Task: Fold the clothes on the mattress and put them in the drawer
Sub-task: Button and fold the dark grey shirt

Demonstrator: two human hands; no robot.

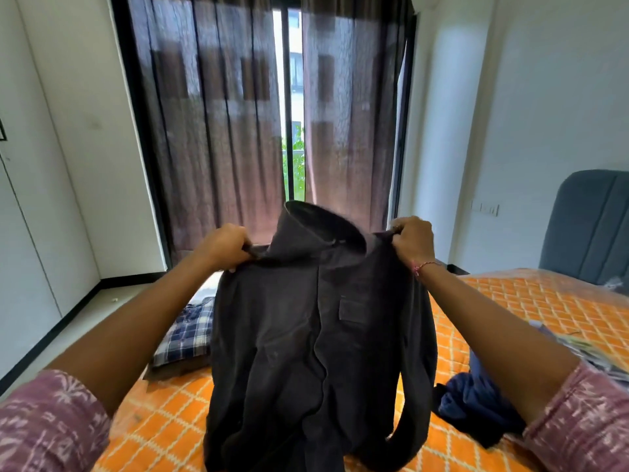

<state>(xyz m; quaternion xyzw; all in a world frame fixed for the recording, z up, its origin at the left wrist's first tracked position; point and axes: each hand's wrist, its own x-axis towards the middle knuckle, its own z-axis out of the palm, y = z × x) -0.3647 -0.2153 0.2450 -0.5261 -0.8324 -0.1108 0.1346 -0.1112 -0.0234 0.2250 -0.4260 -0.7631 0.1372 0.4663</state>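
Both hands, L (223, 245) & R (412, 241), grip dark shirt (316, 342) shoulders above mattress (510, 308).

sheer curtains (218, 114) (parted), grey headboard (592, 229), wall switch (485, 208)

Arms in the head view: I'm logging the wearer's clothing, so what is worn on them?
Both forearms are bare. Pink sleeves with a pale white print are pushed up near the elbows: left sleeve, right sleeve. A thin pink-red thread band circles the right wrist.
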